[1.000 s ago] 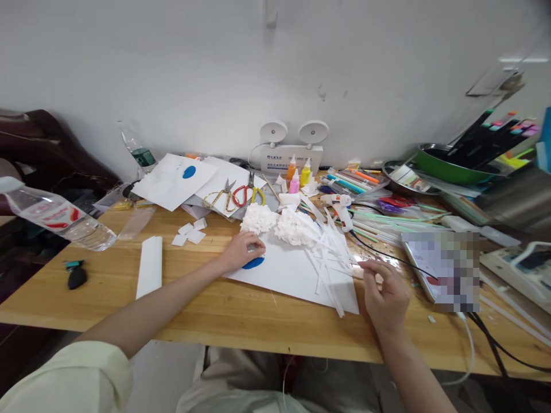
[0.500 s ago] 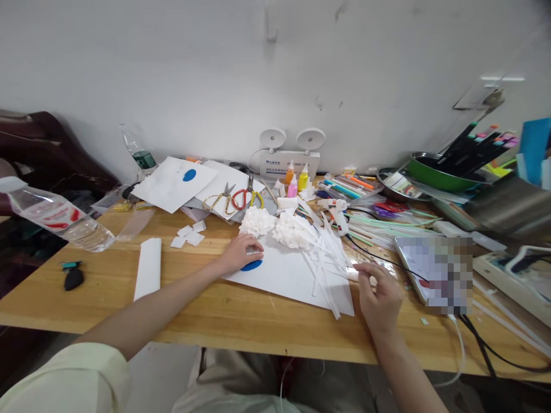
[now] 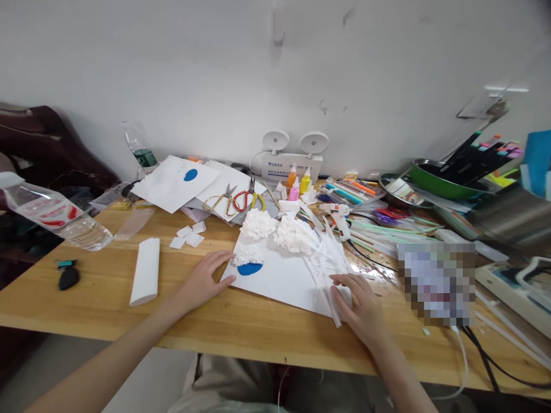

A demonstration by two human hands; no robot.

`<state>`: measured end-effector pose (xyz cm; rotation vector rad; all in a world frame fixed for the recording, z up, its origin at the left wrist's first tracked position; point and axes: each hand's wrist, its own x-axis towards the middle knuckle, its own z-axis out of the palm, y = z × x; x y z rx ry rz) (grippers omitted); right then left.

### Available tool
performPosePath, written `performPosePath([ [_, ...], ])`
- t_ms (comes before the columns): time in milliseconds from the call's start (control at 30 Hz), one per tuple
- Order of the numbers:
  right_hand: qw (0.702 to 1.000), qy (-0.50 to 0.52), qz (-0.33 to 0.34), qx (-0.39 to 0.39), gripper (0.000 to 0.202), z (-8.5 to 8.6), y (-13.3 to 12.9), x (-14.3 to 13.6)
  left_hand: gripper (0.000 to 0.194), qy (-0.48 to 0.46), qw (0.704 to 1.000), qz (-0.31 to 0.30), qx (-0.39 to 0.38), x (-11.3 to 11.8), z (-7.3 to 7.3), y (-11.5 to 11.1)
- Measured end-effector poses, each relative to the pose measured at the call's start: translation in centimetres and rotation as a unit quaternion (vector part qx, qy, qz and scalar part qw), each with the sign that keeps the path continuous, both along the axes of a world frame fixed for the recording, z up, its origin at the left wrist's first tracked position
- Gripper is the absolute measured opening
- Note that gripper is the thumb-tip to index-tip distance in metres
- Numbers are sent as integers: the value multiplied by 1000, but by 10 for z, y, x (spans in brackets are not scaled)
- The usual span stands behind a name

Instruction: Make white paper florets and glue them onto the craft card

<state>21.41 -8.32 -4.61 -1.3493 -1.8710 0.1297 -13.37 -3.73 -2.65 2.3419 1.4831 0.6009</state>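
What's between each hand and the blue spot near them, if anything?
White strips lie on the paper between the right hand and the blue spot. Nothing visible stands between the left hand's thumb and the spot, though white fluff sits along its far edge.

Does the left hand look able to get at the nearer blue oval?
Likely yes: the left hand is open just beside the nearer blue oval, whose lower part lies bare; only its upper part looks hidden, by a white clump.
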Motion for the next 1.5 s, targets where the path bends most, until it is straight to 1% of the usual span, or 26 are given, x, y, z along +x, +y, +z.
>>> performPosePath([
  [67,1000,-19,18,-16,15,2,-1,-3,59,27,999,3,-17,-3,-1,-7],
  [133,998,-37,33,-31,14,4,-1,-6,65,34,999,6,-28,-3,1,-10],
  [233,995,-76,44,-49,17,7,-1,-8,64,29,999,22,-38,0,2,-11],
  [333,987,-140,38,-71,27,8,0,-9,61,20,999,32,-35,5,-1,-9],
  [433,976,-201,22,-82,34,8,4,-6,60,12,999,25,-25,11,-5,-7],
  [533,970,-226,-17,-84,28,6,7,0,62,13,999,12,-28,15,-5,-4],
  [633,968,-223,-62,-98,21,0,9,3,59,6,999,21,-46,15,2,0],
  [733,965,-220,-82,-113,19,-4,12,2,44,-31,997,53,-44,15,11,5],
  [800,970,-202,-90,-106,18,-2,20,3,30,-64,994,76,-38,17,16,9],
  [900,982,-155,-76,-72,19,6,42,5,24,-116,988,90,-46,30,23,16],
  [967,985,-149,-59,-64,20,15,63,4,23,-156,984,77,-51,46,28,23],
  [1033,984,-154,-30,-81,21,23,86,0,21,-202,977,49,-51,66,34,30],
  [1100,984,-149,-20,-93,20,29,107,-6,21,-248,967,48,-43,87,40,39],
  [1167,985,-146,-24,-94,18,30,123,-14,22,-296,954,41,-40,106,43,45],
  [1233,985,-145,-29,-89,16,28,133,-19,21,-336,941,39,-30,117,43,49],
  [1333,987,-138,-36,-76,15,20,138,-22,20,-359,932,40,-32,120,37,49],
  [1433,990,-121,-44,-59,17,13,138,-21,19,-364,929,56,-38,111,28,47],
  [1500,992,-109,-52,-46,20,13,137,-19,19,-368,927,68,-34,105,24,46],
])
